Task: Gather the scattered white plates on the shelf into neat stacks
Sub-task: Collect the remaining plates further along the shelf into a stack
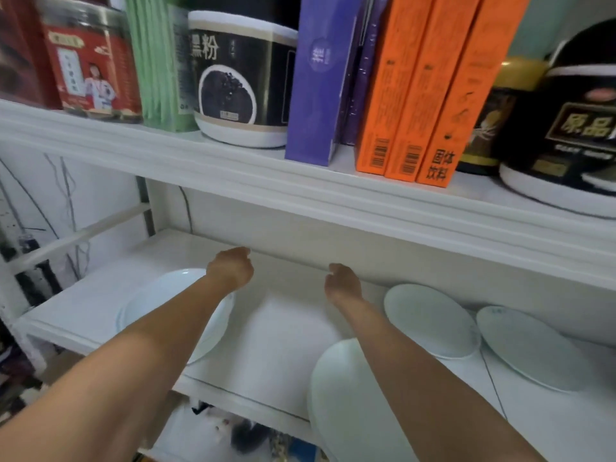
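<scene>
On the shelf, four plates lie scattered; left hand and right hand hover between them, empty, fingers loosely curled.

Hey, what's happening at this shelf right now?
A person reaches both bare arms into the lower shelf. The left hand and right hand hover near its back, holding nothing. The white plates lie scattered: the left plate under the left forearm, the front plate under the right forearm, the middle plate and far-right plate further right.
</scene>
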